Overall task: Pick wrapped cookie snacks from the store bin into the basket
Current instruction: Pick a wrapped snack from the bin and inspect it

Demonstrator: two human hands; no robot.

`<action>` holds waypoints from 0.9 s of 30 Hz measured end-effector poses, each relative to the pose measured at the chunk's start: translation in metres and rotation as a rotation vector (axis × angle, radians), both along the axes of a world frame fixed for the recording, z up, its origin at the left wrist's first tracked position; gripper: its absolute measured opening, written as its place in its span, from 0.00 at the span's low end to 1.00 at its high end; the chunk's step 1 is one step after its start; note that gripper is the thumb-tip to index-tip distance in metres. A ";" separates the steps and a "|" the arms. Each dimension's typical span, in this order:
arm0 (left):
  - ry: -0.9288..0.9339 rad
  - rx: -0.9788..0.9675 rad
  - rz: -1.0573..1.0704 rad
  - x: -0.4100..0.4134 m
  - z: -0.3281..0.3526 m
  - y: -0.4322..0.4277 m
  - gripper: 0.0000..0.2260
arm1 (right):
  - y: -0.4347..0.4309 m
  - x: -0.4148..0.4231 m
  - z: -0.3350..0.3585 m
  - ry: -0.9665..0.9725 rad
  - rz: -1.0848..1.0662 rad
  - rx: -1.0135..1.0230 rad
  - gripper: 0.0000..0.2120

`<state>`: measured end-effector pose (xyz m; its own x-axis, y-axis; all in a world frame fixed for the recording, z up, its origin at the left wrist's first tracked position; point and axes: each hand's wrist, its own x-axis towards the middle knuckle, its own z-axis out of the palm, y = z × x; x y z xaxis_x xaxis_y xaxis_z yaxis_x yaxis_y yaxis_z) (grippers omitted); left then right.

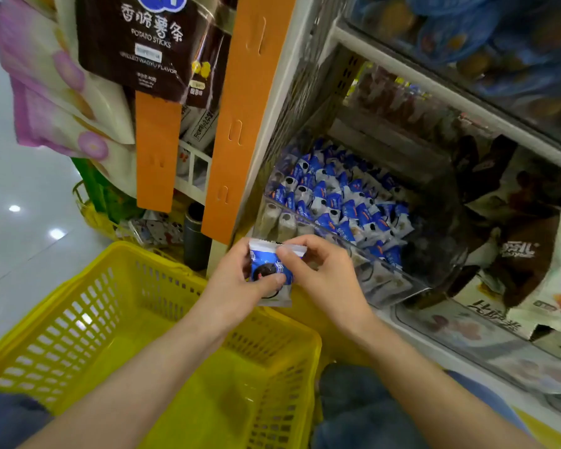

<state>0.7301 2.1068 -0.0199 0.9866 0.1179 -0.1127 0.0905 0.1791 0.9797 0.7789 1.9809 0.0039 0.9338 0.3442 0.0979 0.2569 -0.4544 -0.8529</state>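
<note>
Grip shared at the centre of the frame: one wrapped cookie snack clasped by the left hand, thumb laid across its blue front, and pinched at the white top seal by the right hand. Both hands closed on that single packet, nothing else held. Hung in the air about level with the far right rim of the yellow basket, lower left of the frame, and not yet inside; hard to tell whether over the opening or just beyond it. Showed nothing on the stretch of basket floor in view.

Judged the likeliest fault a miss: let go from there, could have struck the rim and dropped outside, into the gap between basket and shelving, awkward to fetch back from. Needed carrying toward lower left before release. Judged a second fault in the doubled hold: with opposite pulls on a thin crimped seal, could have torn the wrapper; with one hand freed early, could have slid on its slick film out of the other.

Farther out, right of centre, clear store bin heaped with more blue-and-white packets, some stacked against the low front wall just beside the right hand. Could have been spilled over that wall by a hasty reach back in. At upper left, hanging bag of potato sticks and orange display strip above the basket; might have been brushed by a raised arm.
</note>
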 end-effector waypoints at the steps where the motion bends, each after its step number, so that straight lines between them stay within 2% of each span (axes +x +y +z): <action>1: 0.001 0.024 0.011 -0.001 -0.002 0.000 0.16 | 0.000 0.000 -0.003 0.071 0.000 0.040 0.02; 3: -0.011 0.053 0.017 -0.004 -0.003 -0.001 0.14 | 0.000 -0.001 -0.006 0.147 -0.005 0.100 0.04; 7: -0.038 -0.020 0.033 -0.010 -0.001 -0.001 0.03 | 0.001 -0.006 -0.009 0.221 -0.005 0.146 0.05; 9: -0.038 0.008 0.070 -0.011 -0.002 0.001 0.07 | 0.001 -0.010 -0.011 0.172 0.000 0.103 0.05; 11: -0.016 0.025 0.094 -0.012 -0.003 0.004 0.10 | 0.003 -0.015 -0.012 0.011 0.017 0.001 0.04; 16: 0.049 -0.006 0.069 -0.016 -0.008 0.009 0.11 | 0.002 -0.023 -0.014 -0.627 0.112 -0.302 0.08; 18: 0.057 -0.015 0.051 -0.020 -0.009 0.011 0.11 | 0.000 -0.023 -0.015 -0.787 0.168 -0.368 0.08; 19: 0.063 -0.021 0.048 -0.021 -0.009 0.012 0.11 | -0.001 -0.023 -0.016 -0.803 0.181 -0.380 0.08; 20: 0.070 -0.028 0.045 -0.023 -0.008 0.012 0.11 | 0.000 -0.024 -0.017 -0.758 0.178 -0.368 0.08; 23: 0.099 -0.062 0.019 -0.027 -0.007 0.013 0.06 | 0.002 -0.025 -0.018 -0.408 0.103 -0.193 0.05; 27: 0.156 0.008 0.019 -0.033 -0.013 0.011 0.16 | 0.005 -0.015 -0.022 -0.010 -0.032 0.035 0.05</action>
